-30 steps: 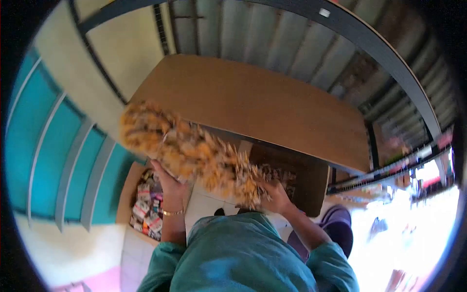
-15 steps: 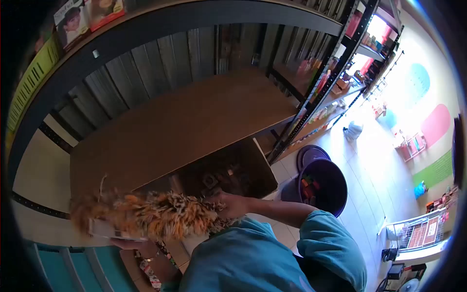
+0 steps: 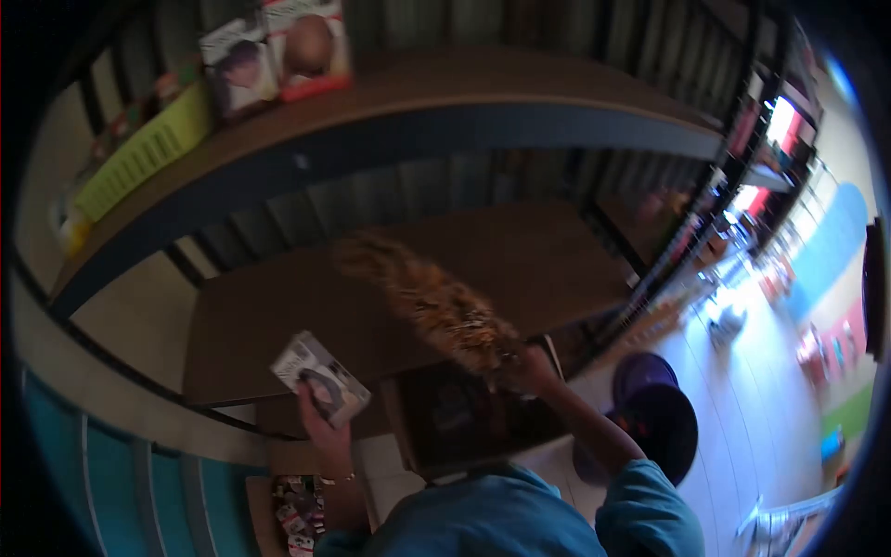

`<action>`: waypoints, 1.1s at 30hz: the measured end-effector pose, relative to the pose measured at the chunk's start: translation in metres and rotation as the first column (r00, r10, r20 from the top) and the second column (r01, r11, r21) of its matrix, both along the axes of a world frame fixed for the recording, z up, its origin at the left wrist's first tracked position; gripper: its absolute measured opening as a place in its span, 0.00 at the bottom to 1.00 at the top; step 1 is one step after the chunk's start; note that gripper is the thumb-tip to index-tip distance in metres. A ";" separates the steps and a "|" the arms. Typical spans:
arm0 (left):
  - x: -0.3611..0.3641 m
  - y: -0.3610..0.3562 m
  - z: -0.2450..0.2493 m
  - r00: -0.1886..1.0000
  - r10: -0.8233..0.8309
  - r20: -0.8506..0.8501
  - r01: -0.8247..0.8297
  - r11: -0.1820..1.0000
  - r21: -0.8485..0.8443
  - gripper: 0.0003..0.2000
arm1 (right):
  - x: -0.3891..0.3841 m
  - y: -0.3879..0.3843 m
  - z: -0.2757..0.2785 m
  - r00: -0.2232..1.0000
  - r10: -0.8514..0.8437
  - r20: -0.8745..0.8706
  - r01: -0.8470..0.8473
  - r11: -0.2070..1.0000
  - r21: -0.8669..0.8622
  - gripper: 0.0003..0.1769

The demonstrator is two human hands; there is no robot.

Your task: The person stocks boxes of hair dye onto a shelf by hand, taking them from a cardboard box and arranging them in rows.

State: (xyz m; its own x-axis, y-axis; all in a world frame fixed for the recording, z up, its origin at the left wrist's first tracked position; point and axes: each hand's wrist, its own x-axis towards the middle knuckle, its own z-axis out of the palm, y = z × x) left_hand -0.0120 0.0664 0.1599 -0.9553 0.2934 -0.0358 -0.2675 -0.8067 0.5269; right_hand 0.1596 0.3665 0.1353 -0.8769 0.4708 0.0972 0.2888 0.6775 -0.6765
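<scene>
My right hand (image 3: 531,369) is closed round the base of a feather duster (image 3: 436,306). Its orange-brown feathers reach up and left over the brown lower shelf (image 3: 269,325), blurred by motion. In my left hand (image 3: 325,436) is a small box (image 3: 320,379) with a portrait on its front, tilted and held from below near the shelf's front edge. Two similar portrait boxes, a white one (image 3: 239,70) and a red one (image 3: 308,48), stand on the upper shelf (image 3: 445,84).
A yellow-green basket (image 3: 144,167) sits at the upper shelf's left end. Below the lower shelf is an open carton (image 3: 401,427). A dark purple tub (image 3: 676,427) stands on the tiled floor at right. More goods lie in a carton (image 3: 297,515) at lower left.
The duster has swung from the left to over the middle of the lower shelf. My left hand has raised the box into clear view. The camera has tilted up, showing more of the upper shelf.
</scene>
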 end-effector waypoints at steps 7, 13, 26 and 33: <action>-0.022 -0.004 -0.022 0.991 0.004 -0.133 -0.014 0.997 -0.071 0.09 | -0.075 0.052 -0.008 0.995 0.021 0.101 -0.087 0.700 0.709 0.27; 0.005 0.020 0.042 0.892 -0.026 -0.452 -0.105 0.959 -0.262 0.20 | -0.059 -0.012 0.133 0.847 0.477 -0.235 -0.484 0.874 0.029 0.28; 0.020 0.080 0.224 0.295 0.233 -0.927 -0.371 0.922 0.114 0.28 | -0.039 -0.003 0.404 0.539 0.474 -0.696 -0.476 0.853 0.212 0.28; 0.003 0.029 0.187 0.283 0.197 -0.939 -0.650 0.759 -0.036 0.25 | -0.162 0.074 0.448 0.827 0.300 -0.475 -0.402 0.907 -0.127 0.37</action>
